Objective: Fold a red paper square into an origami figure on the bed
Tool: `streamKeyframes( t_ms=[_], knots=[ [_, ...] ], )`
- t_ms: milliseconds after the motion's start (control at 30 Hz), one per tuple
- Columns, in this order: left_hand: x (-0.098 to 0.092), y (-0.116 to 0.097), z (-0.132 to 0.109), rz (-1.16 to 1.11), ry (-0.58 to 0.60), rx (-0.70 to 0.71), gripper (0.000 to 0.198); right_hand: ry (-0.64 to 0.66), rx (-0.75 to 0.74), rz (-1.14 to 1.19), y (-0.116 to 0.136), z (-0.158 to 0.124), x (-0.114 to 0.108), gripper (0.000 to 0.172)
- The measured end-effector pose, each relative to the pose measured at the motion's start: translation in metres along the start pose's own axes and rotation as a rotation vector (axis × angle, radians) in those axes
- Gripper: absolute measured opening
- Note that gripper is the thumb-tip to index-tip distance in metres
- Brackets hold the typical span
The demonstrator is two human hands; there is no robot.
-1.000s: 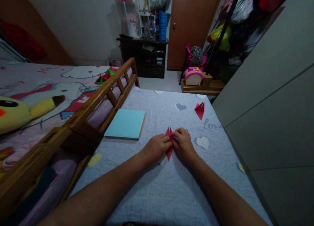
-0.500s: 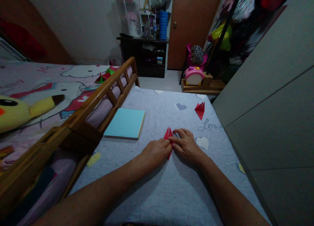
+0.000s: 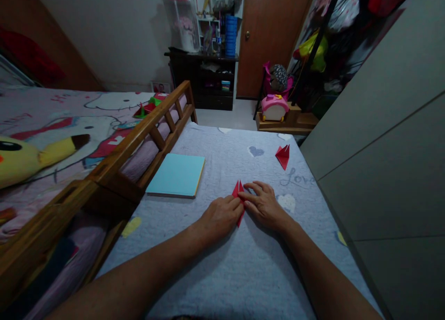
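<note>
A small folded red origami paper (image 3: pixel 238 188) lies on the blue bedspread, its split pointed tips facing away from me. My left hand (image 3: pixel 224 215) presses on it from the left with fingers closed together, covering much of its middle. From the right, my right hand (image 3: pixel 260 201) touches the paper's edge with its fingertips, the fingers bent and slightly apart. The lower point of the paper shows just below my left fingers. Farther off to the right rests another folded red paper piece (image 3: pixel 283 156), touched by neither hand.
A stack of square light-blue paper (image 3: pixel 177 175) lies left of my hands. A wooden rail (image 3: pixel 139 139) runs along the left, with a yellow plush toy (image 3: pixel 31 160) on the bed beyond. A pale cabinet (image 3: pixel 389 125) borders the right side.
Both hands stay at the red paper with almost no movement. The whole view has shifted very slightly.
</note>
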State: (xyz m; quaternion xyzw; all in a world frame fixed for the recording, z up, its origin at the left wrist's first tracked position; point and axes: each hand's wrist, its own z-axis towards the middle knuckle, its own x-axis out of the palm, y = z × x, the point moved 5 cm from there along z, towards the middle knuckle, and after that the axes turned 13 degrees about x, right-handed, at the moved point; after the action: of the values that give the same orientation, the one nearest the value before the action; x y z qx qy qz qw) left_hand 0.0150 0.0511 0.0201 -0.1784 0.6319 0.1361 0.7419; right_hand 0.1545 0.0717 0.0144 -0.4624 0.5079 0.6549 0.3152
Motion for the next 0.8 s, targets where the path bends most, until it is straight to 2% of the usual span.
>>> streamKeyframes(
  t_ms=[267,500,800],
  knots=[
    [0.001,0.002,-0.006,0.017,-0.104,-0.065,0.024,0.052,0.021,-0.030,-0.001,0.003,0.002,0.041],
    [0.007,0.004,-0.005,-0.020,-0.145,-0.041,0.029,0.047,-0.005,-0.008,-0.003,0.002,0.003,0.045],
    [0.014,0.006,-0.009,0.019,-0.079,-0.049,0.037,0.057,0.005,-0.011,-0.002,0.003,0.004,0.045]
  ],
)
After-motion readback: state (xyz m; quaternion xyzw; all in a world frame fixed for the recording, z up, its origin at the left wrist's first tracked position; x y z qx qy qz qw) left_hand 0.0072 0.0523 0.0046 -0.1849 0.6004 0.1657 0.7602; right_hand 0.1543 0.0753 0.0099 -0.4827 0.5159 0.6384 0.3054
